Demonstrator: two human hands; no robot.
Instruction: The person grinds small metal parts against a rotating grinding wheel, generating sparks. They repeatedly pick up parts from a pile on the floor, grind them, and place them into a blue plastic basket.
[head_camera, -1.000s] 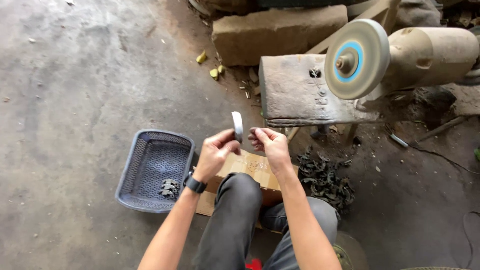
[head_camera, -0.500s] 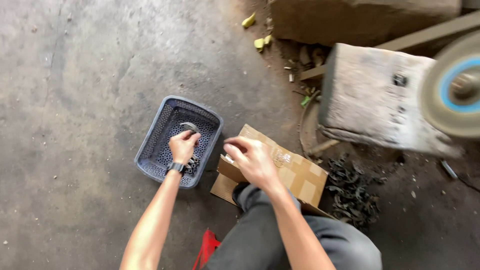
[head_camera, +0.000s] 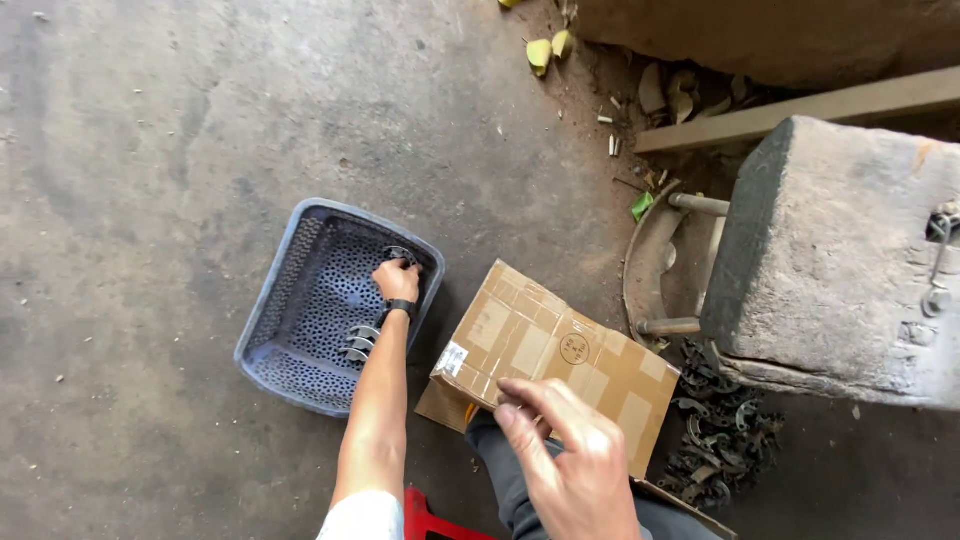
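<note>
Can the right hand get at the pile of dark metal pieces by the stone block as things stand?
Probably yes: the right hand hovers empty over the cardboard, and the pile of dark metal pieces lies uncovered just beyond its edge.

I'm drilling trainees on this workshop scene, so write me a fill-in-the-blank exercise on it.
1. The left hand reaches into the perforated plastic ____, touching a curved metal piece.
2. The right hand hovers over a flattened ____ box on the person's lap.
3. A pile of dark metal pieces lies on the floor beside the stone ____.

Missing words: basket; cardboard; block
</note>
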